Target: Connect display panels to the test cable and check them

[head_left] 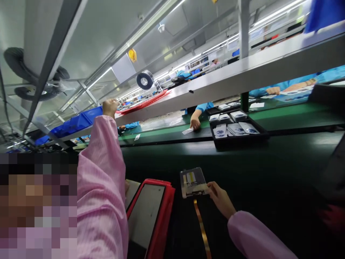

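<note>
My left hand (pixel 110 108), at the end of a raised pink sleeve, is up by the shelf edge beside some red sheeting (pixel 145 103). Its fingers look curled; whatever they hold is not clear. Low in front of me, my right hand (pixel 221 200) pinches the right edge of a flat, see-through rectangular piece (pixel 193 182) with metallic and yellow parts inside. A gold ribbon strip (pixel 201 228) runs downward below this piece. Between my arms lies a dark-framed screen panel (pixel 147 212) on red wrapping (pixel 168 205). A pale panel (pixel 131 192) is partly hidden by my left sleeve.
Past the dark bench edge runs a green conveyor (pixel 164 133). A black tray (pixel 239 138) there holds several white packets. A co-worker's hand (pixel 195 122) touches a white card (pixel 188 131). The long shelf (pixel 215 81) crosses overhead, with a tape roll (pixel 145 80) above it.
</note>
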The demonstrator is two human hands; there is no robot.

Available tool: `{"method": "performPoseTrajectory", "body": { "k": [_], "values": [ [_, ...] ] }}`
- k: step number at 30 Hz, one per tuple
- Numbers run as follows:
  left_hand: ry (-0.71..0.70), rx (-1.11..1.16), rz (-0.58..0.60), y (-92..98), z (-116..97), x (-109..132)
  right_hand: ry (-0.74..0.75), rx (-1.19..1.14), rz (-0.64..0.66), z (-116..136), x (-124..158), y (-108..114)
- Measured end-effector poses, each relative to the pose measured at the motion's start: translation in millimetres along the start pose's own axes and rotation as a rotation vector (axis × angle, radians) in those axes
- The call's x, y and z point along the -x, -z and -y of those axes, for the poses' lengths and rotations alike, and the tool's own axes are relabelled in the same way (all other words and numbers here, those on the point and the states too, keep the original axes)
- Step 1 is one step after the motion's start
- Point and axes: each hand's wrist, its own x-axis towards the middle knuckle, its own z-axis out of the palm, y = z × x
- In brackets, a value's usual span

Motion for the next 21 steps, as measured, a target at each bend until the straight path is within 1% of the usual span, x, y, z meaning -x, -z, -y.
{"method": "performPoseTrajectory", "body": {
  "k": [1,2,3,4,5,6,7,8,10,12,14,15,17,19,21],
  "values": [
    [0.028,-0.039,-0.054,6.7,2.9,11.2,-0.004,0.006,-0.003,-0.2,-0.1,0.0],
    [0.052,-0.067,-0.1,13.9,5.6,27.3,-0.009,0.012,-0.006,-0.5,-0.1,-0.1],
    [0.065,-0.091,-0.124,21.5,8.2,48.8,-0.013,0.018,-0.008,-1.1,0.0,-0.2],
    [0.067,-0.112,-0.115,29.5,10.5,75.9,-0.017,0.024,-0.009,-1.8,0.2,-0.4],
    [0.069,-0.129,-0.074,38.0,12.7,108.2,-0.019,0.029,-0.01,-2.4,0.4,-0.7],
    [0.085,-0.146,-0.004,47.1,14.8,144.7,-0.02,0.032,-0.011,-3.1,0.6,-1.1],
    [0.114,-0.163,0.099,56.6,17.0,184.3,-0.019,0.034,-0.012,-3.8,0.8,-1.6],
    [0.165,-0.184,0.199,66.5,19.5,225.5,-0.018,0.034,-0.015,-4.5,1.0,-2.2],
    [0.335,-0.256,0.408,86.6,26.0,306.6,-0.012,0.037,-0.026,-6.3,1.3,-3.4],
    [0.486,-0.317,0.493,105.5,34.5,378.5,-0.009,0.049,-0.048,-8.6,1.6,-4.3],
    [0.651,-0.358,0.55,120.5,43.2,436.4,-0.009,0.068,-0.077,-11.0,2.0,-4.8],
    [0.729,-0.363,0.573,125.7,47.1,459.9,-0.011,0.079,-0.092,-12.0,2.4,-5.0],
    [0.86,-0.34,0.6,130.2,53.7,496.9,-0.014,0.098,-0.113,-12.8,3.3,-5.3],
    [0.949,-0.282,0.583,127.3,58.8,522.3,-0.016,0.115,-0.122,-11.8,4.7,-5.8],
    [1.001,-0.208,0.525,120.2,62.7,537.9,-0.017,0.132,-0.119,-9.6,6.4,-6.5]
  ]
}}
